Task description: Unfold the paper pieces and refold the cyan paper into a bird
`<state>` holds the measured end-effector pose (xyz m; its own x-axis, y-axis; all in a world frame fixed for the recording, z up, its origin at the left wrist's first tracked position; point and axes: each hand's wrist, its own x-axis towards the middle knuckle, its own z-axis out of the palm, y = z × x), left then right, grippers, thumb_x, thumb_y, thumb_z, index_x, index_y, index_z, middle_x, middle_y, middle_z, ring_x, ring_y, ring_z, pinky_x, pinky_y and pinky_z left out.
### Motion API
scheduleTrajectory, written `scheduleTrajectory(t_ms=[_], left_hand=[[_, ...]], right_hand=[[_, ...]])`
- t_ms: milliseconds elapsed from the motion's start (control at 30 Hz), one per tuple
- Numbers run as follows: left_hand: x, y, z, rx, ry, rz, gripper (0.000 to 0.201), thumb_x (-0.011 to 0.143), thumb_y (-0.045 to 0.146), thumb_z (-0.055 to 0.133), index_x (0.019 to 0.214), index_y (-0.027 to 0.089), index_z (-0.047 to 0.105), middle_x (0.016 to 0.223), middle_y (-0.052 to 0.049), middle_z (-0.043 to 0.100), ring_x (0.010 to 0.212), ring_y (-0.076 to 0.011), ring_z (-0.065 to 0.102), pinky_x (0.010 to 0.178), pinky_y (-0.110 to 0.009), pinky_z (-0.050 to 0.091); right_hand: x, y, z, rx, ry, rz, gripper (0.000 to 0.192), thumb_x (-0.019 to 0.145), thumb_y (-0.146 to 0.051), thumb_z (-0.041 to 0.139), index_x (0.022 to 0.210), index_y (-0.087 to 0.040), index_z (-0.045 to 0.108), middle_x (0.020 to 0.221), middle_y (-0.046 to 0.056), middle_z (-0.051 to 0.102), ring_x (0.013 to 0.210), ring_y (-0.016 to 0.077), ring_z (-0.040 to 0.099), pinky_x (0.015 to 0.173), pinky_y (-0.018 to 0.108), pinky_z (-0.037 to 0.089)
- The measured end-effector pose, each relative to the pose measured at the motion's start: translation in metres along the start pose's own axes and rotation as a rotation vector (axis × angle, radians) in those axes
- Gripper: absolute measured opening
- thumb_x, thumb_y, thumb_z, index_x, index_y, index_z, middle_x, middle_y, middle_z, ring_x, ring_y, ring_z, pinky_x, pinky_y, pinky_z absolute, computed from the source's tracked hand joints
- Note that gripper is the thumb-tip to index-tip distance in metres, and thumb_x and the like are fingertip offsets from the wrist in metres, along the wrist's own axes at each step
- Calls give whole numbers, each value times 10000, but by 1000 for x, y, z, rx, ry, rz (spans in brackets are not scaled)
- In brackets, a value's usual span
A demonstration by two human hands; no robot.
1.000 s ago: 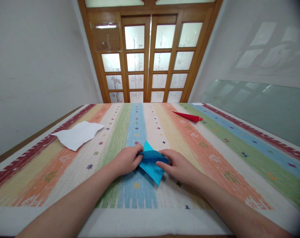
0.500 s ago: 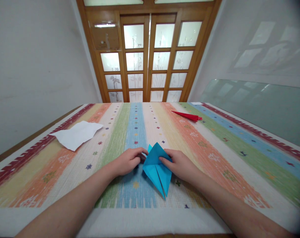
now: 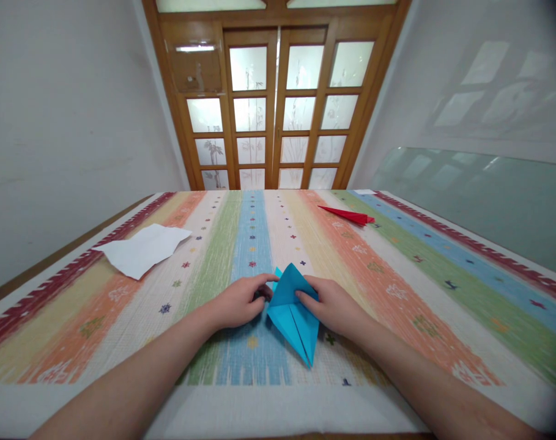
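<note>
A piece of blue origami paper, folded into a kite shape with a centre slit, is tilted up over the near middle of the table. My right hand pinches its right side, thumb on the front face and fingers behind. At the left edge is my left hand, its fingers curled in. Its index finger reaches to a lighter blue flap behind the front layer, and its thumb is close to the paper's edge. The other left fingertips are partly hidden in shadow.
A creased white sheet lies on the left of the striped tablecloth. A narrow red folded paper lies at the far right. Past the table stand wooden glass-paned doors, and a glass panel leans along the right wall.
My left index finger has stretched up and rightward toward the rear flap, its thumb pulling in slightly. The blue paper's lower tip has swung a little to the right. My right hand keeps its pinch.
</note>
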<state>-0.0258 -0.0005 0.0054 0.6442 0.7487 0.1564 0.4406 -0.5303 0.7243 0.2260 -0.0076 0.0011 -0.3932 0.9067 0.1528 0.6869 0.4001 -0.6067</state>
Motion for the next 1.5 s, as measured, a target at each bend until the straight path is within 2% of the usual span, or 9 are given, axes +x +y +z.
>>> scheduleTrajectory(t_ms=[133, 300, 567, 833, 900, 1033, 1100, 1333, 1500], left_hand=[[-1, 1, -1, 4, -14, 26, 558, 841, 111, 535, 1389, 207, 502, 1110, -65, 711, 992, -206, 671, 917, -354, 514], [-2, 3, 1, 38, -13, 33, 554, 864, 174, 565, 1411, 202, 481, 1127, -77, 709, 1011, -217, 669, 935, -374, 512], [-2, -3, 1, 67, -35, 53, 645, 809, 123, 588, 1436, 214, 467, 1178, -82, 696, 1042, -228, 653, 978, -393, 493], [0, 1, 1, 2, -24, 3, 538, 846, 202, 655, 1369, 237, 533, 1106, -67, 708, 990, -221, 662, 923, -372, 503], [1, -1, 3, -11, -6, -19, 590, 846, 209, 665, 1408, 234, 486, 1070, -60, 709, 962, -215, 664, 895, -362, 506], [2, -8, 8, -33, 26, -64, 812, 849, 227, 683, 1545, 244, 266, 1038, -53, 711, 935, -209, 667, 872, -358, 504], [2, -10, 10, -54, 31, -62, 830, 870, 233, 664, 1565, 256, 210, 1025, -47, 714, 920, -200, 666, 872, -356, 499], [5, -10, 14, -31, 62, -81, 902, 847, 240, 680, 1580, 247, 153, 955, -28, 703, 862, -195, 650, 818, -341, 494], [6, -9, 20, 63, 120, -77, 931, 841, 255, 686, 1583, 257, 125, 974, -35, 683, 864, -206, 639, 803, -345, 492]], right_hand=[[0, 1, 1, -10, 17, 12, 131, 936, -262, 556, 925, -231, 684, 940, 69, 734, 858, 252, 671, 734, 338, 488], [1, 0, 2, -17, 34, -38, 136, 923, -237, 562, 964, -236, 692, 1000, 71, 735, 935, 263, 667, 794, 356, 491], [3, 3, 4, 2, 47, -48, 184, 928, -207, 531, 1009, -233, 694, 1026, 75, 737, 945, 262, 668, 813, 368, 497], [1, -1, 5, -24, 43, -57, 145, 929, -220, 558, 999, -211, 684, 1049, 96, 721, 982, 267, 652, 856, 387, 484], [1, -2, 6, -21, 35, -68, 155, 927, -216, 564, 1031, -207, 679, 1084, 101, 714, 1006, 267, 646, 867, 386, 481], [1, -4, 6, -5, 31, -69, 174, 922, -209, 573, 1068, -207, 668, 1099, 95, 712, 1011, 265, 647, 867, 383, 481], [1, -5, 5, 14, 29, -71, 201, 922, -210, 573, 1104, -215, 661, 1113, 93, 711, 1024, 266, 648, 884, 389, 480], [2, -6, 4, 76, 40, -63, 435, 911, -205, 584, 1343, -258, 564, 1277, 104, 659, 1136, 284, 624, 986, 444, 469], [2, -7, 6, 84, 47, -79, 523, 901, -193, 580, 1413, -254, 496, 1394, 116, 587, 1252, 281, 564, 1065, 467, 426]])
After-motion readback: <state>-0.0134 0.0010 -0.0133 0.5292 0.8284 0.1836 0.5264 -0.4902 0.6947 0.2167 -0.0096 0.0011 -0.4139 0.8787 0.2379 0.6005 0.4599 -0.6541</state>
